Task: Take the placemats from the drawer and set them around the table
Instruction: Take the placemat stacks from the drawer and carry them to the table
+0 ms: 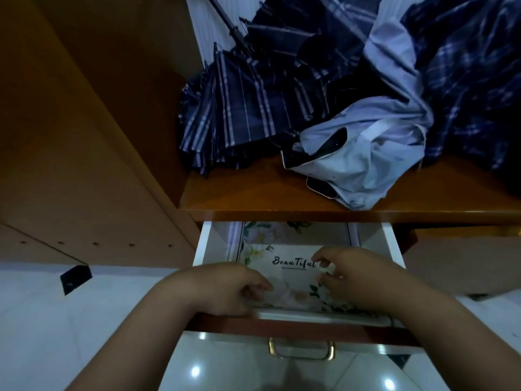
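Reaching into the open drawer (pixel 201 244), both hands meet the top placemat (pixel 290 266), which lies flat inside btwn them. The left hand (pixel 225 289) pinches its near-left edge. The right hand (pixel 358 275) curls at its rt side, grip can't tell. The handle (pixel 301 349) is just below the wrists. The shelf edge (pixel 282 213) sits close above the fingers, w/ clothes (pixel 253 108) beyond.
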`<state>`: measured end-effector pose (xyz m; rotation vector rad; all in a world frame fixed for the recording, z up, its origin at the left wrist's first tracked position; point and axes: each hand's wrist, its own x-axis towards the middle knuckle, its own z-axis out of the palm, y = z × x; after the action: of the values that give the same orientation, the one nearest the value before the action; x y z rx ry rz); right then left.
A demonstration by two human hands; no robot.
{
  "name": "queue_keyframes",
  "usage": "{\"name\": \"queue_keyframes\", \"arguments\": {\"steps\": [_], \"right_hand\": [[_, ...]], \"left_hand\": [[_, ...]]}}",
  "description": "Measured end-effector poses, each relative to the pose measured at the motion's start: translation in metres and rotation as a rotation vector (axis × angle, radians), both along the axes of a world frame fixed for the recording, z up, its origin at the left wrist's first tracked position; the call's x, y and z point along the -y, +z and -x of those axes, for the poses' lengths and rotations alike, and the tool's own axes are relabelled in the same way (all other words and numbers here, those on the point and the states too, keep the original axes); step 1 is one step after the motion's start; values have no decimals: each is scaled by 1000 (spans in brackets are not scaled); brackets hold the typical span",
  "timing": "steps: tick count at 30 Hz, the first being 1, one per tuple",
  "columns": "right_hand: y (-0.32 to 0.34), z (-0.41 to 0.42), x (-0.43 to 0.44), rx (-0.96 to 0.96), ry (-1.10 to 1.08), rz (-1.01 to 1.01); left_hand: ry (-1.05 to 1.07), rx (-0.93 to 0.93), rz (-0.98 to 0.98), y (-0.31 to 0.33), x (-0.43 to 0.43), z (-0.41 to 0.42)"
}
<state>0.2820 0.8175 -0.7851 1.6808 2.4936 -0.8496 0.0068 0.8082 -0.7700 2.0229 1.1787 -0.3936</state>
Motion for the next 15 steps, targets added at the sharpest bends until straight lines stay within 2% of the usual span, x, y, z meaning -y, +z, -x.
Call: {"name": "queue_keyframes", "arguments": {"steps": [3,8,15], "right_hand": [[2,-6,-4,-31,-12,-21],[10,-6,6,-74,-31,-10],[13,-10,11,-65,38,10]], "left_hand": [[-23,-7,-17,-4,-2,0],[20,35,95,-4,-4,-4],[-64,-14,-30,0,2,-15]]}}
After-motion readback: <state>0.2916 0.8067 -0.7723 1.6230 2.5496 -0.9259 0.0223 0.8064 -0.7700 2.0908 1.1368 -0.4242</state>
